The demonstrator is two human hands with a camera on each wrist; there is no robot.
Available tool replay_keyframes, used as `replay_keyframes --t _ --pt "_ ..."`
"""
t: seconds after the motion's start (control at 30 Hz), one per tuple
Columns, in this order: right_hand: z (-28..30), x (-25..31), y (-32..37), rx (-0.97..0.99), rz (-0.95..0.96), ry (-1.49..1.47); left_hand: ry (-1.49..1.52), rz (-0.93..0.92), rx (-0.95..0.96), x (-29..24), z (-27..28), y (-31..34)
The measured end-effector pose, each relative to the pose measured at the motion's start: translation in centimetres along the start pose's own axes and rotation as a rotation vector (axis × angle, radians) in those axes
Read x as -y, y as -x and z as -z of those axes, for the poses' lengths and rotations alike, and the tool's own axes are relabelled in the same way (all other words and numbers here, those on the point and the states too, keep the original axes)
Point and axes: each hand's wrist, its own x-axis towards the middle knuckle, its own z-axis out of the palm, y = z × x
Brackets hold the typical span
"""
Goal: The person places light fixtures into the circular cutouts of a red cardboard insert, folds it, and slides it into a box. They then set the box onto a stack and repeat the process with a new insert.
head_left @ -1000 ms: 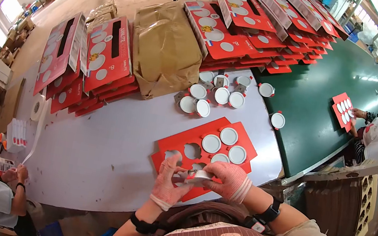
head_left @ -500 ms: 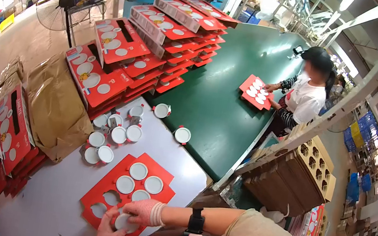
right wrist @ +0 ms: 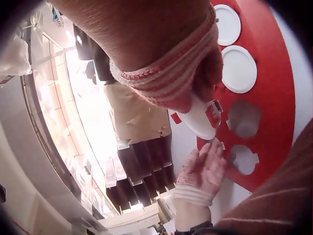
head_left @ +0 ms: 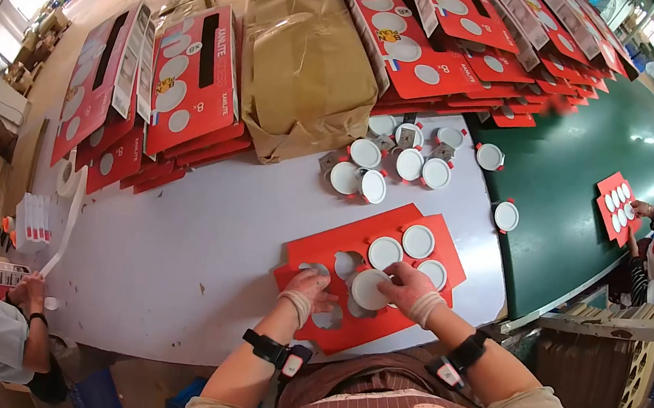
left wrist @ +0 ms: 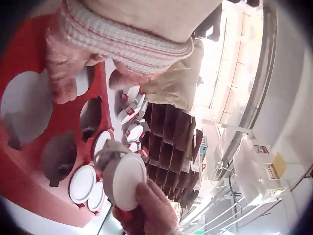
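Observation:
My right hand (head_left: 414,290) grips a round white downlight (head_left: 369,289) by its rim, thumb and fingers around the edge. It is held over a red cardboard insert (head_left: 369,325) with round cut-outs. Over the left part of that card is my left hand (head_left: 311,290), its fingers stretched out by a cut-out; the right wrist view shows its palm (right wrist: 203,171) with nothing held. Several white lights, such as one (head_left: 418,241) at the card's far side, sit in cut-outs, and another is partly hidden by my right hand. Both hands wear pinkish striped gloves.
Loose lights (head_left: 409,164) cluster behind the card, and one (head_left: 506,217) lies on the green belt (head_left: 525,263). Stacks of red printed cartons (head_left: 191,86) flank a brown wrapped parcel (head_left: 310,72). Two people work at left and right.
The light was between both hands, tilted; now only my right hand holds it, white face up, and my left hand has moved off to the left. The head view swung right and came back.

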Motion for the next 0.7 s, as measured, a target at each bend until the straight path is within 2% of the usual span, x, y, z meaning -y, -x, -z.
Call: replay_keyframes --t 0.03,0.13,0.2,0.27,0.43,0.53,0.63,0.7 --pt "-0.4 0.3 -0.5 -0.027 0.001 0.029 0.024 0.042 0.105 0.2 0.4 -0.9" --pt "-0.9 1.7 -1.5 -0.107 -0.049 0.136 -0.036 0.093 0.161 -0.2 -0.2 -0.6" --pt "-1.0 2.3 -2.0 -0.113 -0.08 0.166 -0.02 0.093 0.155 -0.1 -0.5 0.1" --pt "-1.4 2.7 -2.2 -0.119 -0.046 0.327 -0.006 0.091 0.145 0.2 -0.3 0.2" --pt "-2.7 2.3 -3.6 -0.139 -0.083 0.277 0.02 0.077 0.256 0.8 0.4 -0.4" --pt "-3.1 1.7 -4.2 -0.081 -0.122 0.135 0.02 0.107 0.283 0.7 0.6 -0.4" --pt "-2.7 1.5 -4.6 -0.015 -0.046 0.053 0.032 0.108 0.3 1.0 0.7 -0.4" --pt "-2.1 2.0 -4.8 0.041 0.031 0.287 0.037 0.111 0.31 1.3 1.0 -0.7"
